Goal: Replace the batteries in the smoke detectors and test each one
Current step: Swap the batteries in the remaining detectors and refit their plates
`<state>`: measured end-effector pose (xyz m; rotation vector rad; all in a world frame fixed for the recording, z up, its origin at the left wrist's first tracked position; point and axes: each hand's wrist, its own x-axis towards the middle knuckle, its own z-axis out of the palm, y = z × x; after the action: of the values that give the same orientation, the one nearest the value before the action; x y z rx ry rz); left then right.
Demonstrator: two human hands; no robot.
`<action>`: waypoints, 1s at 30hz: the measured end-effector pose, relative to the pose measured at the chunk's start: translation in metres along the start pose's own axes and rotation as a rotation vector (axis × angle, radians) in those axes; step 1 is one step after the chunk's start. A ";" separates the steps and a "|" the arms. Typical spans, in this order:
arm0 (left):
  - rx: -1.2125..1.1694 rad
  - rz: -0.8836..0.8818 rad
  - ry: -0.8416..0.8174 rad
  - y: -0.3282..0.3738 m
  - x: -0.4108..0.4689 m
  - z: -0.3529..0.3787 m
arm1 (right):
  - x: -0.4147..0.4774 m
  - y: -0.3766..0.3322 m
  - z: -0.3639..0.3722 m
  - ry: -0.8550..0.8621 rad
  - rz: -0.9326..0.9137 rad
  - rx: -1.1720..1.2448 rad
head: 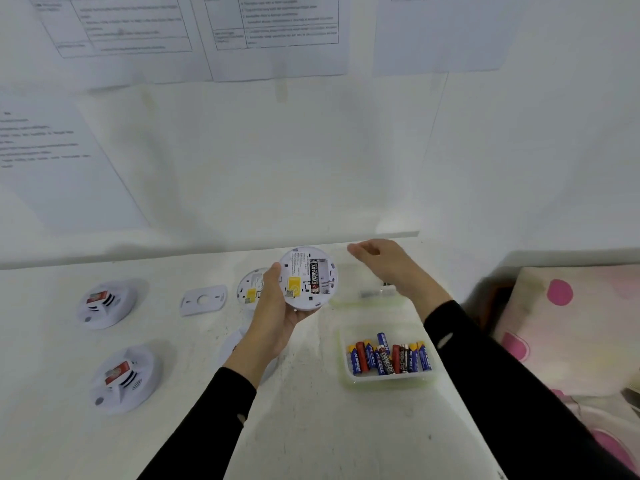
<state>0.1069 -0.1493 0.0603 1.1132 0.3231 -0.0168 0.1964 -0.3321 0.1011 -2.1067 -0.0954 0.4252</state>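
My left hand (273,320) holds a round white smoke detector (308,277) above the table, its back toward me. One black Eveready battery sits in its compartment, beside an empty slot. My right hand (391,268) hovers, fingers apart, over a clear tray (372,294) at the back right; I see nothing in it. A nearer clear tray (388,377) holds several blue, red and black batteries. Another detector (250,289) lies back-up behind my left hand. Two detectors (105,304) (123,377) with red labels lie at the left.
A white mounting plate (203,300) lies between the left detectors and my left hand. A round white cover (231,344) shows under my left wrist. Printed sheets (277,32) hang on the wall behind the white table. A pink-spotted cushion (568,327) lies at the right.
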 end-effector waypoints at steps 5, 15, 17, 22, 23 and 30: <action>-0.004 -0.029 -0.004 0.000 -0.001 0.001 | 0.038 0.030 -0.008 0.161 0.136 -0.938; 0.017 -0.069 -0.008 -0.004 0.000 0.000 | 0.049 0.038 0.000 0.139 0.087 -1.136; 0.003 -0.074 0.006 -0.003 0.002 0.000 | 0.049 0.040 0.001 0.125 0.051 -1.073; -0.010 -0.054 0.009 -0.001 0.002 -0.005 | 0.025 0.034 0.005 0.306 -0.130 -0.130; -0.013 -0.050 0.011 -0.001 0.002 -0.006 | 0.012 0.026 0.008 0.366 -0.222 0.083; 0.011 -0.037 0.022 -0.003 0.004 -0.006 | -0.050 -0.001 0.049 0.349 -0.623 0.211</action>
<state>0.1089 -0.1448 0.0544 1.1185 0.3643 -0.0392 0.1330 -0.3042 0.0911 -1.7952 -0.4646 -0.2923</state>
